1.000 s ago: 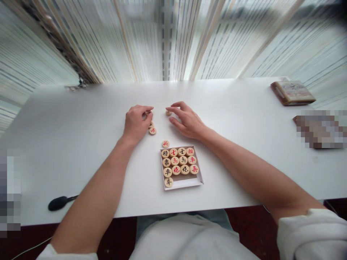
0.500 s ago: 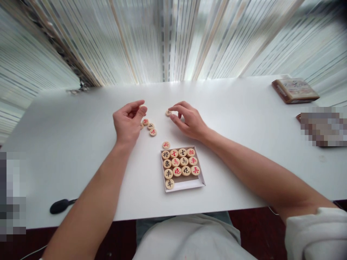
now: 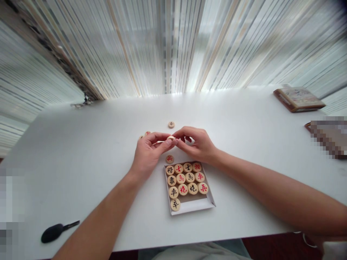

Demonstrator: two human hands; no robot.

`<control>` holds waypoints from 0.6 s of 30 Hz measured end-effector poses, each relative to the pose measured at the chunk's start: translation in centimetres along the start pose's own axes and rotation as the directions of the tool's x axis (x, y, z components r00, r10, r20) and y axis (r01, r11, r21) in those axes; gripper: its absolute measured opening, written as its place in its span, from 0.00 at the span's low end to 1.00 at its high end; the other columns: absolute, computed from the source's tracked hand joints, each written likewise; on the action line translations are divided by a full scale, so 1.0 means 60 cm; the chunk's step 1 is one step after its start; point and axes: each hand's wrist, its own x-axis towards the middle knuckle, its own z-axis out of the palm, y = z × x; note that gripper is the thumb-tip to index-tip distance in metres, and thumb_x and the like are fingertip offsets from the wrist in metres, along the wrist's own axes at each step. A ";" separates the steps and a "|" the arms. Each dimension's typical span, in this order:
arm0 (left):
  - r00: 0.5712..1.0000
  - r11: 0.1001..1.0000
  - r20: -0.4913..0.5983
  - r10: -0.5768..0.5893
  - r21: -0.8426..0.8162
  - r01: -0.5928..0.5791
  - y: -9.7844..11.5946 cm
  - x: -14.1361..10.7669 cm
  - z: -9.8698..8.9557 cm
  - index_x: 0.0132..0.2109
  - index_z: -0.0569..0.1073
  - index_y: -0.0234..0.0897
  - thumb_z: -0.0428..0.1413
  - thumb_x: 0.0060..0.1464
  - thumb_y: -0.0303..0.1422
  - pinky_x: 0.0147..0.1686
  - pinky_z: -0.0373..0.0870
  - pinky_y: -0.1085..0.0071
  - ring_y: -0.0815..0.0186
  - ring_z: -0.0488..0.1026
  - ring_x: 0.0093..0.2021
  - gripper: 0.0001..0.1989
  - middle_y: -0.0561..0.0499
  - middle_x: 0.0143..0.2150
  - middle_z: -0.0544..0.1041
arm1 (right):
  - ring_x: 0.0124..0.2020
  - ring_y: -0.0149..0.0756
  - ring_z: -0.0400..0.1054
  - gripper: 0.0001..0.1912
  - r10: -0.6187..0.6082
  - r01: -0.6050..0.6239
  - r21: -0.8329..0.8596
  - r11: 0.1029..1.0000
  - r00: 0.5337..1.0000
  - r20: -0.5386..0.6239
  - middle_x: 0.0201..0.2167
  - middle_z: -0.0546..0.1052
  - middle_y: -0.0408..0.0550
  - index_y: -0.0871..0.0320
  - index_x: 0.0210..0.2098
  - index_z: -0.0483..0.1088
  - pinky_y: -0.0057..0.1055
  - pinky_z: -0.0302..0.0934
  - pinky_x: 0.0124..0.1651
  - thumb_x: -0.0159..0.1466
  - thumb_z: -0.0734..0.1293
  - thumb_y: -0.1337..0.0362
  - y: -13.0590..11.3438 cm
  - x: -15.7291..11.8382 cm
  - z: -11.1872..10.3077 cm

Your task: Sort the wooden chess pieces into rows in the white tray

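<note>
A round wooden Chinese chess piece (image 3: 171,138) is tilted edge-on between the fingertips of both hands, so its character cannot be read. My left hand (image 3: 149,151) pinches it from the left. From the right, the thumb and index finger of my right hand (image 3: 196,144) close on it too. Below them lies a shallow white box tray (image 3: 193,206) with rows of black and red pieces; its front row has one black piece (image 3: 175,204) at the left. A red piece (image 3: 169,159) rests just behind the tray, and a black piece (image 3: 171,124) lies beyond my hands.
More loose pieces (image 3: 147,133) show partly behind my left hand. A black brush-like object (image 3: 52,233) lies at the front left of the white table (image 3: 97,151). At the right are a brown-edged box (image 3: 298,99) and a partly blurred box (image 3: 329,139). Striped curtains hang behind.
My left hand has moved right and nearer with its piece. My right hand has left the black piece on the table and come to the held one. The view has tilted slightly.
</note>
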 end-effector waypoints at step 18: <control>0.976 0.985 -0.202 -0.076 -0.165 0.043 0.015 0.010 -0.013 0.37 0.82 0.35 0.72 0.44 0.29 0.37 0.84 0.71 0.68 0.83 0.31 0.11 0.52 0.34 0.84 | 0.29 0.34 0.72 0.09 0.314 -0.260 -0.182 0.948 0.679 0.664 0.31 0.85 0.44 0.55 0.38 0.86 0.30 0.64 0.30 0.64 0.71 0.64 -0.031 0.025 -0.111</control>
